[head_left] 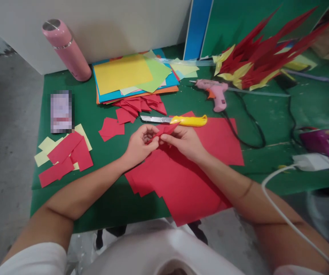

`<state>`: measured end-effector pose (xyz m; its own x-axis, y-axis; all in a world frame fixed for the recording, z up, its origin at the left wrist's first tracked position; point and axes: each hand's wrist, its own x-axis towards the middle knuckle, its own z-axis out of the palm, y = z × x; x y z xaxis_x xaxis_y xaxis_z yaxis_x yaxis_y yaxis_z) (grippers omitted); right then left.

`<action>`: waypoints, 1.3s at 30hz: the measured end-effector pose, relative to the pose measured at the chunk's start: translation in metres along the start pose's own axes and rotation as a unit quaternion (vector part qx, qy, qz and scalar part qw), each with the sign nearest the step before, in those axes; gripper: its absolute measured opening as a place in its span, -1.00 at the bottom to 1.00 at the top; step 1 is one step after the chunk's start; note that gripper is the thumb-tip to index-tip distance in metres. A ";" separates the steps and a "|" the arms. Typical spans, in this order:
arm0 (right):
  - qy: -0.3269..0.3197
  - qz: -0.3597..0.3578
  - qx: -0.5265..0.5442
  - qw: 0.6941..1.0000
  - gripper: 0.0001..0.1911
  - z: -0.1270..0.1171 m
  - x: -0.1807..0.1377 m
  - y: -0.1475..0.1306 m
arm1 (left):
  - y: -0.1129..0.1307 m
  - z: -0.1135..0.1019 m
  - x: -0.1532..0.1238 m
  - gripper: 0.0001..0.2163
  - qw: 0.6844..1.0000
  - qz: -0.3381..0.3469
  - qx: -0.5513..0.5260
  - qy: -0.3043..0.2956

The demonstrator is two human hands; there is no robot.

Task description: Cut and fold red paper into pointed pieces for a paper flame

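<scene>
Between my two hands is a small folded piece of red paper [168, 131], its pointed corner sticking up to the right. My left hand [142, 144] pinches its left side with curled fingers. My right hand [187, 142] grips the other side, thumb along the front. Under both hands lie larger red paper sheets [191, 187], overlapping on the green table. Just beyond the fingers rests a yellow utility knife [189, 120], its blade out and pointing left. Several folded red paper pieces [130, 108] are heaped past my left hand, with a few nearer ones [112, 128].
Red and pale yellow strips [65, 152] lie at left below a blurred phone-like object [61, 112]. A pink flask [67, 49] stands behind, beside stacked coloured paper [121, 74]. At right are a pink glue gun [214, 91], a spiky red-and-yellow paper piece [256, 57] and a white cable [279, 214].
</scene>
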<state>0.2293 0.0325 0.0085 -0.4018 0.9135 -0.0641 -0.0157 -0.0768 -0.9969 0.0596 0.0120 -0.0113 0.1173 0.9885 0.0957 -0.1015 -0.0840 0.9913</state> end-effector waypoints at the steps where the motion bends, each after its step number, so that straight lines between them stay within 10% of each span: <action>1: -0.004 0.002 0.002 1.000 -0.70 0.000 0.000 0.000 | -0.001 0.000 0.000 -0.85 1.000 0.003 0.005 0.006; 25: -0.043 0.007 0.021 0.999 -0.65 0.000 0.001 -0.003 | 0.000 -0.001 -0.003 -0.80 0.999 0.032 0.034 0.007; 39: 0.051 0.025 0.034 0.998 -0.58 -0.002 0.002 -0.001 | 0.005 -0.001 -0.003 -0.75 0.999 0.010 0.035 0.015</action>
<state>0.2298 0.0355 0.0092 -0.3082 0.9437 -0.1205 -0.0610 -0.1460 -0.9874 0.0574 0.0088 -0.0072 0.0856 0.9899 0.1130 -0.0340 -0.1104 0.9933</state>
